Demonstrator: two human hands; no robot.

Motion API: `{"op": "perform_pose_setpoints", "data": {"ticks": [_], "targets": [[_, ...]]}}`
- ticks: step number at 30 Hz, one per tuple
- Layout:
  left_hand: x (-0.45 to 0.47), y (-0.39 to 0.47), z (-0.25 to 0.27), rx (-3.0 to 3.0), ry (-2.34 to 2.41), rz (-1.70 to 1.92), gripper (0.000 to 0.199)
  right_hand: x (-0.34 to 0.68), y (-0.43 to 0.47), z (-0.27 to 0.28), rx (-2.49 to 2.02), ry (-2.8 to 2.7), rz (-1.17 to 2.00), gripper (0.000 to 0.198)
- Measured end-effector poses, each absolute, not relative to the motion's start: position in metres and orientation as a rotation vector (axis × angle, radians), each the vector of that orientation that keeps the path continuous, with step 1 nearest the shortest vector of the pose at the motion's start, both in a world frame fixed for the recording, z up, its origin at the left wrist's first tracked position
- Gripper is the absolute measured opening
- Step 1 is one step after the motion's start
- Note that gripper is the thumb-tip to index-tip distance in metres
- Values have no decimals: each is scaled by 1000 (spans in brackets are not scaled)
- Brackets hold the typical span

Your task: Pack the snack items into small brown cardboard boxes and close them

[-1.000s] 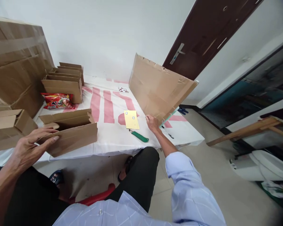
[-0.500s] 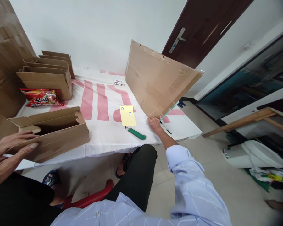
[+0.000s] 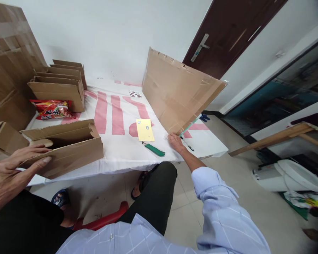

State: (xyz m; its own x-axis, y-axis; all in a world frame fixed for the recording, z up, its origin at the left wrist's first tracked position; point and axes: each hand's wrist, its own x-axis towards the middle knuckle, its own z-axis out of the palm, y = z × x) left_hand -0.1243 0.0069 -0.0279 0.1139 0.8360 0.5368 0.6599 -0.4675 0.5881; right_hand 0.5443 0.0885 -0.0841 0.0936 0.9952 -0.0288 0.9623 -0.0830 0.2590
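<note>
My left hand [image 3: 22, 167] grips the near wall of a narrow open cardboard box [image 3: 74, 157] at the table's front left, thumb outside and fingers at the opening. A rounded cardboard flap shows beside these fingers. My right hand [image 3: 176, 141] is closed at the lower near corner of a large cardboard sheet [image 3: 180, 91], which stands tilted on the table. Its fingertips are partly hidden. Left of this hand lie a green utility knife [image 3: 155, 149] and a yellow paper [image 3: 145, 130] with small marks. A black pen [image 3: 187, 144] lies just to its right.
Several narrow cardboard boxes [image 3: 57, 93] stand at the back left behind a red snack packet [image 3: 51, 109]. A tall cardboard panel [image 3: 10, 63] rises at the far left. A small patterned card [image 3: 135, 94] lies on the white-and-pink tablecloth [image 3: 118, 116]. A white bucket [image 3: 288, 176] is on the floor.
The view has shifted slightly, so the things on the left appear a little further right. Both hands keep their places on the box and at the sheet's corner.
</note>
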Motion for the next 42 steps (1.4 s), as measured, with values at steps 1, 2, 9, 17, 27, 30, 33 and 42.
{"op": "perform_pose_setpoints", "data": {"ticks": [1,2,9,17,27,30,33,42], "targets": [[-124,7,-28,2159,1481,1282,12,545,88,-83,2161,1983,227,32],[-124,7,-27,2119,1467,1288,12,545,88,-82,2169,1995,227,31],[-124,9,-22,2030,1492,1265,15,542,101,-80,2311,2018,230,38],[-126,10,-25,2031,1506,1252,19,531,114,-94,2440,1946,176,33],[-130,10,-29,2087,1518,1203,26,522,115,-100,2524,1910,211,34],[-129,11,-30,2084,1533,1211,29,523,114,-101,2524,1895,216,35],[-129,13,-32,2059,1541,1241,29,522,117,-100,2525,1861,212,36],[-124,21,-23,2105,1394,1217,42,508,131,-67,2480,2015,372,39]]}}
